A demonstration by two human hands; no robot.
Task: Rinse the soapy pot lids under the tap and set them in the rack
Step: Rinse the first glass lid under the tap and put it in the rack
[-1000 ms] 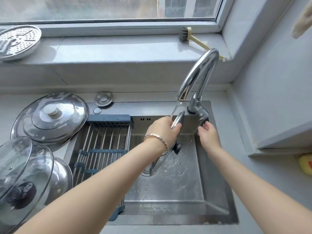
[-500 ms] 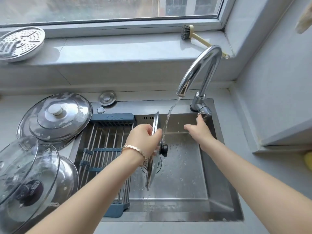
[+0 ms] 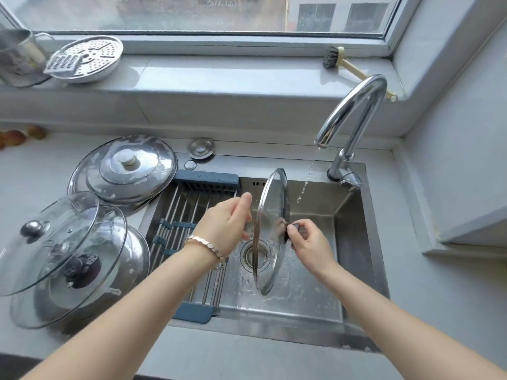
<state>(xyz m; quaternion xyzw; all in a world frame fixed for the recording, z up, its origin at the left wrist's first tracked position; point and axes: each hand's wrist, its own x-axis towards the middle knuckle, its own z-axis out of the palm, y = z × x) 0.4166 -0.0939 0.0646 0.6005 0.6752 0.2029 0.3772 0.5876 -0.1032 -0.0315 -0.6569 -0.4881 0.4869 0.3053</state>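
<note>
A glass lid with a steel rim stands on edge above the sink, left of the tap, which only trickles. My right hand pinches the lid's black knob. My left hand is beside the lid's left face, fingers loosely apart, fingertips almost at the rim. The blue-ended rack spans the sink's left part with nothing on it. A soapy steel lid lies on the counter behind it. Two glass lids are stacked on another steel lid at the left.
On the windowsill lie a dish brush, a perforated steamer plate and a metal cup. A sink plug sits behind the rack. Fruit lies at the far left. A wall and ledge close off the right.
My right hand left the tap handle and took the lid's knob. The stream dropped to a trickle. My left hand loosened from the lid, which now stands upright left of the trickle.
</note>
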